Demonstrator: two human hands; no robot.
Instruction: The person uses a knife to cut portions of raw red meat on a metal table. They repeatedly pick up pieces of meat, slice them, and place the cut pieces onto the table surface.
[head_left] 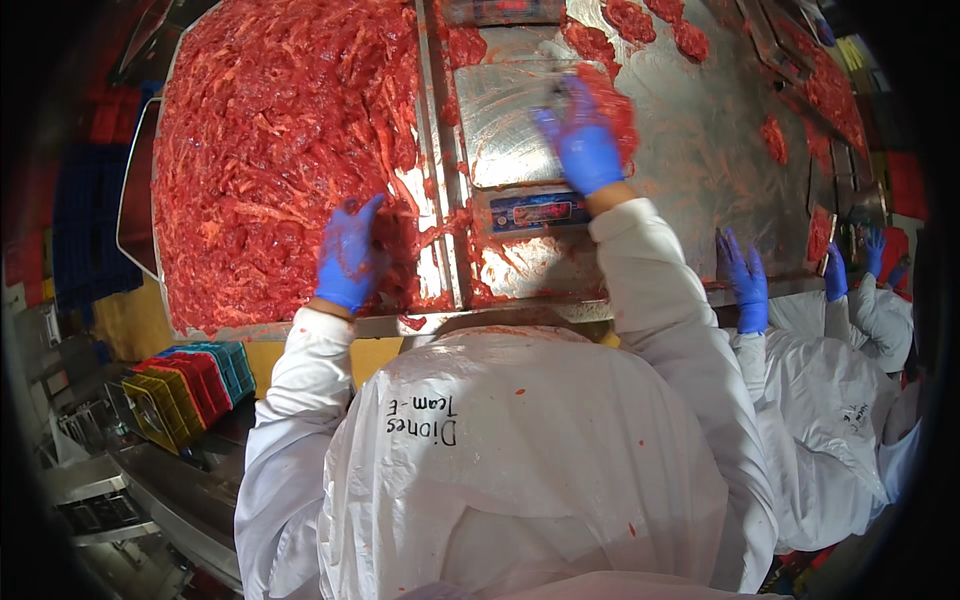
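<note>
My left hand, in a blue glove, rests at the near right part of a big metal tub's heap of raw red meat strips. Its thumb stands apart from the fingers, whose tips are partly hidden. My right hand, blue-gloved too and slightly blurred, is over the right side of a steel scale platform. The fingers are spread, and a clump of raw meat lies against their right side. In front of the platform sits the scale's blue display panel.
Small meat portions dot the steel table to the right. A metal divider separates tub and scale. Co-workers' gloved hands are at the table's right edge. Coloured crates stand at lower left. More meat lies far right.
</note>
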